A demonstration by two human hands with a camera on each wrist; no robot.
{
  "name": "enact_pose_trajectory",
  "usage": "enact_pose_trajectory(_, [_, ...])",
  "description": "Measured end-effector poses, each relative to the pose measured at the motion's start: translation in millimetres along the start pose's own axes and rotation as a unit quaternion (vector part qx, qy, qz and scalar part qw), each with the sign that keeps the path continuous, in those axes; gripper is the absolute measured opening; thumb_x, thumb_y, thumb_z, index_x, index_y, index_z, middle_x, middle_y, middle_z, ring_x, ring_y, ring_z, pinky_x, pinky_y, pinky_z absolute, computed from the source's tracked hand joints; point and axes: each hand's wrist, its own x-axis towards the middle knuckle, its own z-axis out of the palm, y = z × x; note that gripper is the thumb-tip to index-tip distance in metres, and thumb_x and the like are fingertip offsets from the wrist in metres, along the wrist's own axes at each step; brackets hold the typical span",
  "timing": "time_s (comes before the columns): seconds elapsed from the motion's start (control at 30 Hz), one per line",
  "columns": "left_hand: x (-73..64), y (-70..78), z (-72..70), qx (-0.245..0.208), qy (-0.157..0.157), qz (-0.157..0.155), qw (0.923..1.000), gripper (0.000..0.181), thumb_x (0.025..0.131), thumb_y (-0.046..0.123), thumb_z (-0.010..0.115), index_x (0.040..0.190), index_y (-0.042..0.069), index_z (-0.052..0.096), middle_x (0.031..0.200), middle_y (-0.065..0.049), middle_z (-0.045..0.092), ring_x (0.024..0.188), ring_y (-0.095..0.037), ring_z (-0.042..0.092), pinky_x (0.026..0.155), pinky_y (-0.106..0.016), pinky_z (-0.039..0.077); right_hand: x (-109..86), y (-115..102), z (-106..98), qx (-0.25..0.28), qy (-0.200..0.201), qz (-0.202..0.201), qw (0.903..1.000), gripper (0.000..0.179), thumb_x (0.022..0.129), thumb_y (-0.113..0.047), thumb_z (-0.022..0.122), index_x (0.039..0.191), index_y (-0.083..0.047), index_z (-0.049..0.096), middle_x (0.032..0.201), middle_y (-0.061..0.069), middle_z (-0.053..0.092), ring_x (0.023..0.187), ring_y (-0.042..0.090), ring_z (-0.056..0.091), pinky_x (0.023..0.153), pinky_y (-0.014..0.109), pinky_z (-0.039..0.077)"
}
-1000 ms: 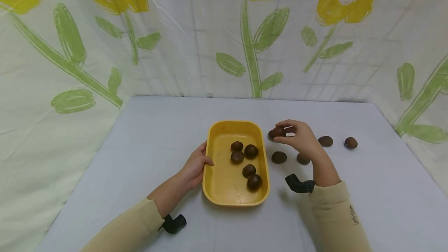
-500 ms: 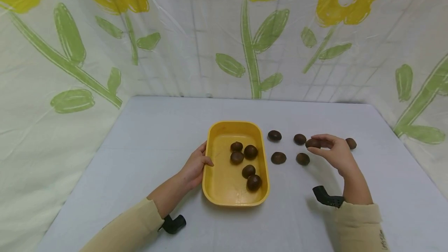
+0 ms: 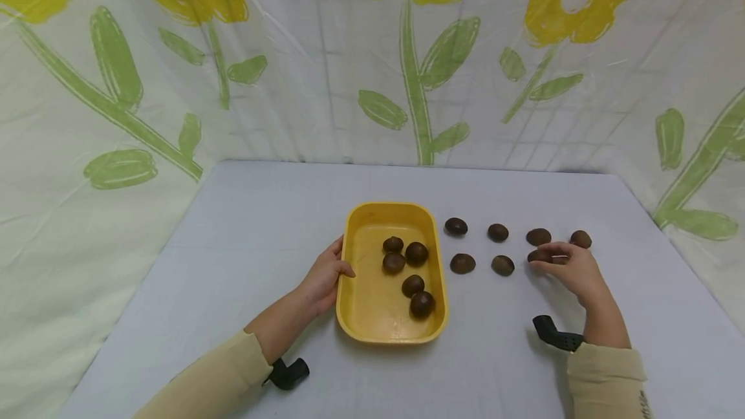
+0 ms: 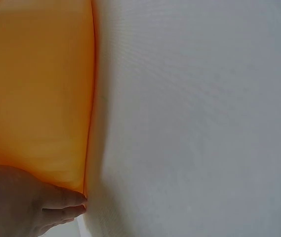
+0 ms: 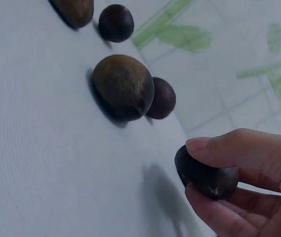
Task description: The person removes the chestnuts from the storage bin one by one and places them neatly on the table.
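My left hand (image 3: pixel 323 277) grips the left side of a yellow tray (image 3: pixel 361 315), thumb over the rim. In the left wrist view its fingers (image 4: pixel 61 197) lie along the tray's orange-looking outer wall (image 4: pixel 36 89). Several brown chestnuts lie inside the tray, such as one chestnut (image 3: pixel 421 304) near its front. My right hand (image 3: pixel 582 275) pinches another chestnut (image 5: pixel 204 173) between thumb and fingers, close over the table right of the tray. Just behind that hand sits a chestnut (image 3: pixel 538 236), with another chestnut (image 3: pixel 581 238) to its right.
Two loose rows of chestnuts run to the right of the tray; the front row has a chestnut (image 3: pixel 462 264) nearest the rim and a second chestnut (image 3: pixel 503 265) beside it. A white cloth with painted flowers (image 3: pixel 421 83) hangs behind the table (image 3: pixel 262 212).
My right hand has carried a chestnut from near the tray's right rim rightward, then slightly toward me, uncovering chestnuts in the back row. The left hand and tray have stayed put.
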Motion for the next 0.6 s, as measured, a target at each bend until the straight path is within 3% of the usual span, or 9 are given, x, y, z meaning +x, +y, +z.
enact_pose_trajectory(0.1, [-0.2, -0.1, -0.2, -0.001, 0.002, 0.0, 1.0, 0.088, 0.072, -0.018, 0.035, 0.151, 0.01, 0.008, 0.155, -0.008, 0.018, 0.14, -0.028, 0.026, 0.114, -0.043, 0.023, -1.1, 5, -1, 0.006, -0.001, 0.002, 1.0, 0.058, 0.079, -0.031, 0.072, 0.119, 0.007, 0.056, 0.116, 0.025, 0.058, 0.082, -0.008, 0.047, 0.066, 0.015, 0.044])
enact_pose_trajectory(0.27, [-0.4, -0.2, -0.4, -0.002, 0.007, 0.001, 1.0, 0.088, 0.071, -0.018, 0.035, 0.151, 0.01, 0.008, 0.155, -0.008, 0.019, 0.14, -0.027, 0.026, 0.114, -0.042, 0.023, -2.4, 9, -3, 0.018, -0.006, 0.012, 0.9997, 0.059, 0.078, -0.031, 0.073, 0.119, 0.007, 0.055, 0.114, 0.022, 0.059, 0.077, -0.016, 0.044, 0.065, 0.012, 0.044])
enact_pose_trajectory(0.6, [-0.6, 0.0, 0.8, -0.012, -0.001, 0.001, 0.9999, 0.089, 0.071, -0.019, 0.034, 0.151, 0.01, 0.007, 0.156, -0.009, 0.017, 0.14, -0.028, 0.025, 0.115, -0.042, 0.022, -1.2, 14, -4, -0.004, -0.016, 0.013, 0.9998, 0.061, 0.077, -0.032, 0.073, 0.118, 0.008, 0.056, 0.107, 0.021, 0.065, 0.077, -0.01, 0.046, 0.065, 0.015, 0.042])
